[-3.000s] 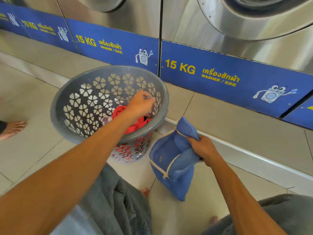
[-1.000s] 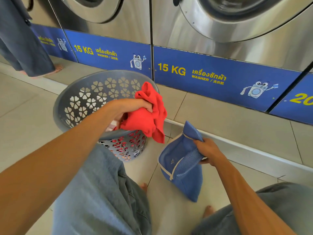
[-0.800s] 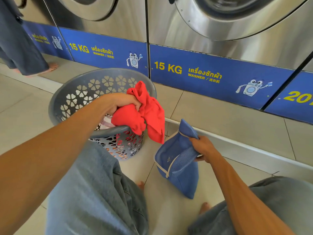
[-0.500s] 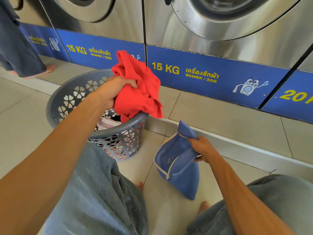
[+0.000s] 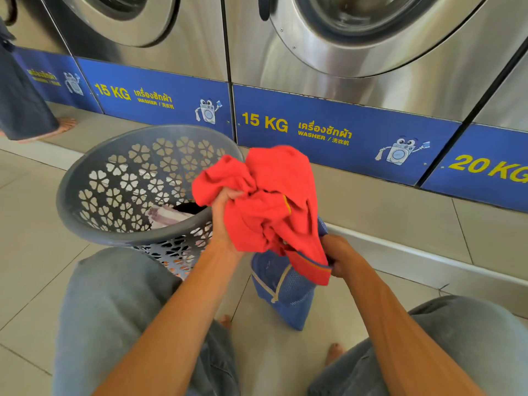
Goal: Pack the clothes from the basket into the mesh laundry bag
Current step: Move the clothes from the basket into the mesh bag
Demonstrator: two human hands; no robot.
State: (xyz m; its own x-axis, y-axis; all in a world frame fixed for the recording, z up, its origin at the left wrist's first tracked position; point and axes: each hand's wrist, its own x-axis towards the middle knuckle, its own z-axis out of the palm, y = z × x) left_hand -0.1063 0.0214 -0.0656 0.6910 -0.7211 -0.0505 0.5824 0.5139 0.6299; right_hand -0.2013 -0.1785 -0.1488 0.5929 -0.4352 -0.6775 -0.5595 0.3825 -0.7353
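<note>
My left hand (image 5: 221,221) grips a crumpled red garment (image 5: 271,201) and holds it right over the blue mesh laundry bag (image 5: 283,290), whose opening the cloth hides. My right hand (image 5: 341,257) clutches the bag's upper edge on the right, keeping the bag upright on the floor. The grey perforated laundry basket (image 5: 94,232) stands to the left; a pale striped cloth (image 5: 168,215) and something dark lie at its bottom.
Steel washing machines (image 5: 357,52) with blue 15 KG panels line a raised tiled step (image 5: 385,212) behind the basket and bag. My knees in grey trousers (image 5: 114,310) frame the bag. Another person's foot and dark clothing (image 5: 25,110) are at far left.
My left hand lifted the red garment out of the basket and carried it right, from above the basket rim to over the bag. My right hand kept hold of the bag.
</note>
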